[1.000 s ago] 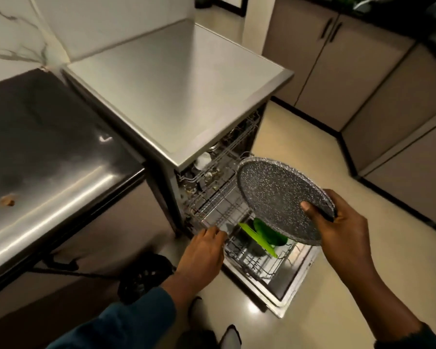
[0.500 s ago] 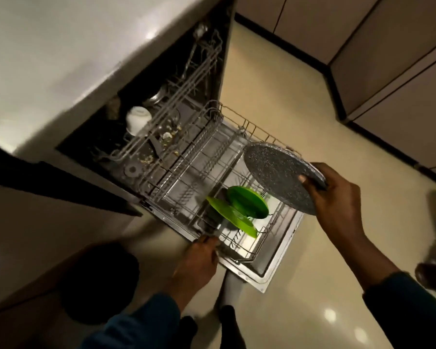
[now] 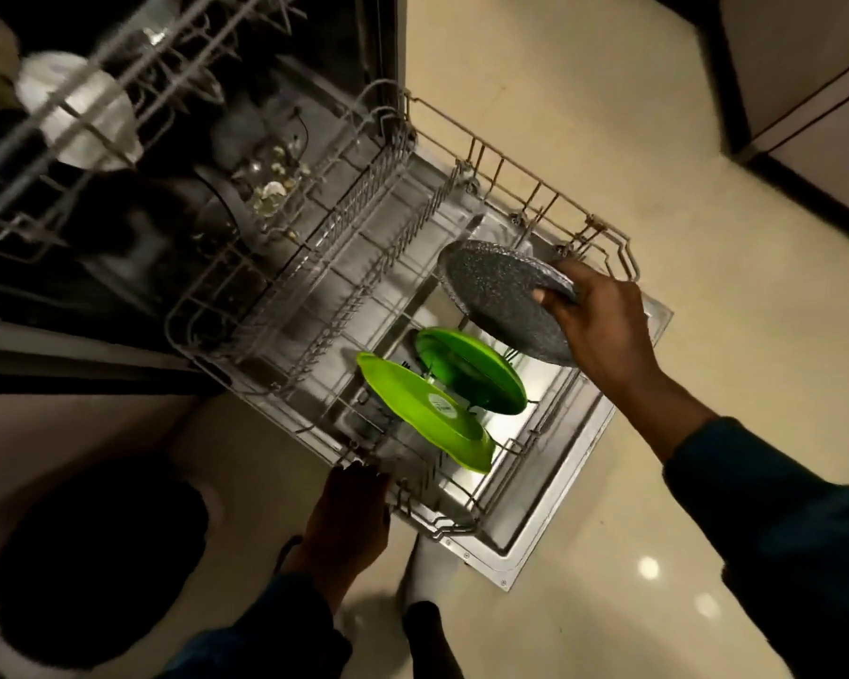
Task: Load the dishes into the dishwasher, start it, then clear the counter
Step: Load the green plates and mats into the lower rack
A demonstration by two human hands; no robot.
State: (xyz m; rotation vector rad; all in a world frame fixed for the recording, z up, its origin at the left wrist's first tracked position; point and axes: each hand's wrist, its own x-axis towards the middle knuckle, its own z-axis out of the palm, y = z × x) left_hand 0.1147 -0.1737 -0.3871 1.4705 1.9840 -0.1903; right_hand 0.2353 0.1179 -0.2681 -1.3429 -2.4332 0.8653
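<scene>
Right hand [image 3: 604,335] grips the speckled plate [image 3: 503,298] above the rack [image 3: 535,193]; left hand [image 3: 349,517] clasps its front edge.

The lower rack [image 3: 363,267] is thin grey coated wire over the shiny steel door [image 3: 550,512]. In it stand two glossy green plastic plates [image 3: 427,414]; above them, a speckled grey matt plate [image 3: 501,296]. The cream floor [image 3: 633,556] is polished.

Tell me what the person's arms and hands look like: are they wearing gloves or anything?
No gloves: both hands are bare, the left hand and the right hand alike. No ring, watch or bracelet shows in this dim, slightly blurred picture. Each arm wears a long dark blue-green sleeve; the right one stops partway up the forearm, leaving the wrist uncovered, and the left one ends near the wrist.
</scene>
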